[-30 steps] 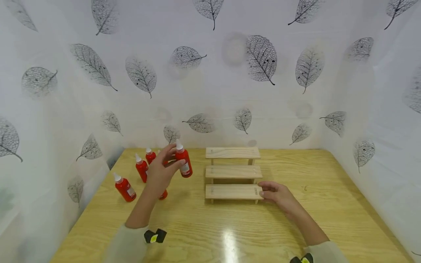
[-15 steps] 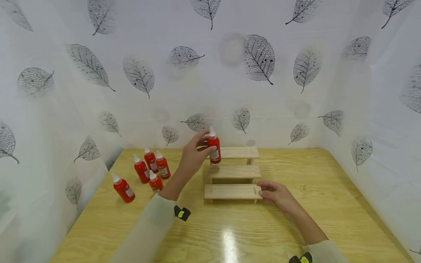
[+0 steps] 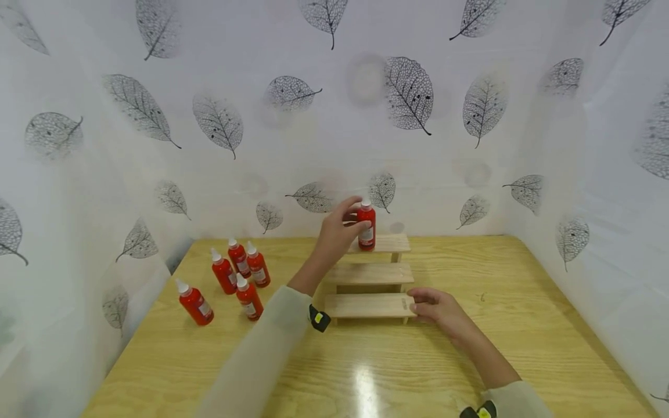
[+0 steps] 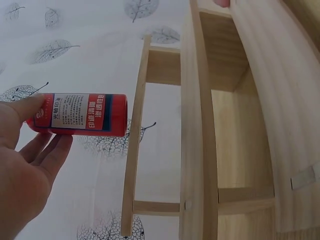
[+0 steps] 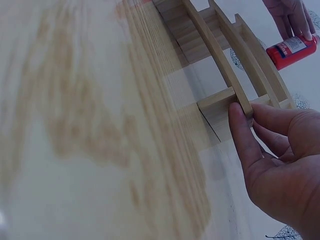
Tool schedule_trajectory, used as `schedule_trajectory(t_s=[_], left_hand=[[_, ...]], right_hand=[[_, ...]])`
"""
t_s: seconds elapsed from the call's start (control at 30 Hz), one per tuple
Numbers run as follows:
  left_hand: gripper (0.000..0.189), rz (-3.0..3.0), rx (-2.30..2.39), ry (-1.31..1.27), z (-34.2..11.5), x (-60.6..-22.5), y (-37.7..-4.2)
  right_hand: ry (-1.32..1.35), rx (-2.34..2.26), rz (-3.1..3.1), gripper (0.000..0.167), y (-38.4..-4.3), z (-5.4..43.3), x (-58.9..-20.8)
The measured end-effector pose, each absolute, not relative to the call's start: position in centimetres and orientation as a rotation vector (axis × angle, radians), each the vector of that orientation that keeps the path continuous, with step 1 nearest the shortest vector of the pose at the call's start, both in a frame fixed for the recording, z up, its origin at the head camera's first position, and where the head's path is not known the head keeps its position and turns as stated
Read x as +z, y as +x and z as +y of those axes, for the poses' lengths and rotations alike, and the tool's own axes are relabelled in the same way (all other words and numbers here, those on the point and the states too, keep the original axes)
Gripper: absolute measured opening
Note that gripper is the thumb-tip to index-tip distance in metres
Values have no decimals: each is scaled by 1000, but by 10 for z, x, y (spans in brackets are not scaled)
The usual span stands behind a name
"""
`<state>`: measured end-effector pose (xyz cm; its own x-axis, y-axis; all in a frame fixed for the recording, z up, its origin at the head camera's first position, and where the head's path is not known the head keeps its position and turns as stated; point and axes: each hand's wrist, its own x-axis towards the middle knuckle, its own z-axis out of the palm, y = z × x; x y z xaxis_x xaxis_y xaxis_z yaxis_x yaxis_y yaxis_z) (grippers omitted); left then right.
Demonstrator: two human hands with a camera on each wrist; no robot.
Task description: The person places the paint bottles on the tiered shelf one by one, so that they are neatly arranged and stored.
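My left hand grips a red ink bottle with a white cap, fingers and thumb round its upper part. The bottle is upright at the top step of a three-tier wooden shelf. In the left wrist view the base of the bottle is close to the top board, a narrow gap showing between them. My right hand pinches the right end of the lowest board; in the right wrist view its thumb and fingers hold that board at the end.
Several more red bottles with white pointed caps stand on the wooden table at left, among them a front bottle and a leftmost bottle. A leaf-patterned white curtain encloses the back and sides.
My left hand has carried the bottle rightwards from beside the other bottles to the shelf's top step. The right hand has stayed on the lowest board.
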<state>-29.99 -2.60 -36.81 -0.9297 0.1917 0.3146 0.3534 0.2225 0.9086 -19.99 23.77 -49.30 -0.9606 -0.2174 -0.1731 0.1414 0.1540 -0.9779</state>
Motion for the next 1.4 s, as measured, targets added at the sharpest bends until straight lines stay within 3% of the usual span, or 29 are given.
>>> schedule_trajectory(t_s=[0.37,0.8,1.4], left_hand=[[57,-2393,-1778,-602,4,-371,-313],[64,-2436,-1762,-603,10,-371,-311],[57,-2313,-1712,-530,-46,-392,-264]], right_hand=[[-68,-1883,2156,53,-200,238,-494],[-48,-1876,2172,51,-200,236,-492],[-37,-1880,2159,51,-200,236,-492]])
